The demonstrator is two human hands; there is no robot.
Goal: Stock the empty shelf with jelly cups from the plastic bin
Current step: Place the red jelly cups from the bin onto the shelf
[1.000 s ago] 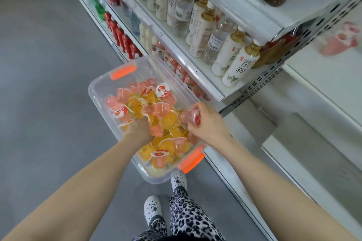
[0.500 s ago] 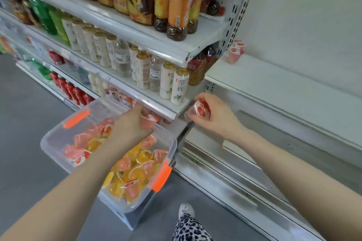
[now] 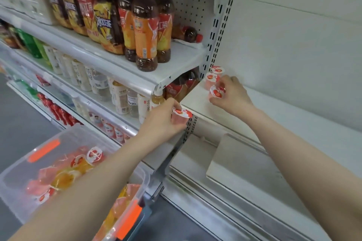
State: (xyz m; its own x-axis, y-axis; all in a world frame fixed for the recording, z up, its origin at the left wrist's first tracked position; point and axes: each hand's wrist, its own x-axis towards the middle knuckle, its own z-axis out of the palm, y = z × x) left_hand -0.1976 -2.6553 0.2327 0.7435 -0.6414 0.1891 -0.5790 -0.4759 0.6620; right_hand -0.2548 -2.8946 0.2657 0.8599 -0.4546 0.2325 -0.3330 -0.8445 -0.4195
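White metal shelving [image 3: 215, 25] fills the upper frame: perforated back panel, slotted uprights. The empty shelf [image 3: 293, 115], flat painted white metal, runs from centre to the right edge. Plastic bin [image 3: 17, 191] at lower left is clear and rectangular with rounded corners and orange latches [image 3: 44, 150]. A pile of binned jelly cups [image 3: 64, 178] sits inside, pink and orange, blurred. Two bare forearms reach up from the bottom edge, the left crossing over the bin, the right along the lower right. Iced tea bottles [image 3: 145, 31] stand upper centre-left, glossy dark plastic with orange and red labels. Pale tea bottles [image 3: 119, 96] fill the shelf below them. Left hand [image 3: 160, 121] is mid-frame at the empty shelf's front left corner, back of hand toward the camera. Its fingers are curled round the left jelly cup [image 3: 181, 113], which is pink with a foil fruit lid up, level with the shelf edge and not on it. Right hand [image 3: 233, 98] is over the shelf's left end, knuckles up. Its thumb and fingertips pinch the right jelly cup [image 3: 216, 93], lid tilted toward the camera; can't tell if its base touches the shelf. Front placed cup [image 3: 211, 81] and rear placed cup [image 3: 217, 69] stand upright at the shelf's back left, beside the upright. The right jelly cup is just in front of them.
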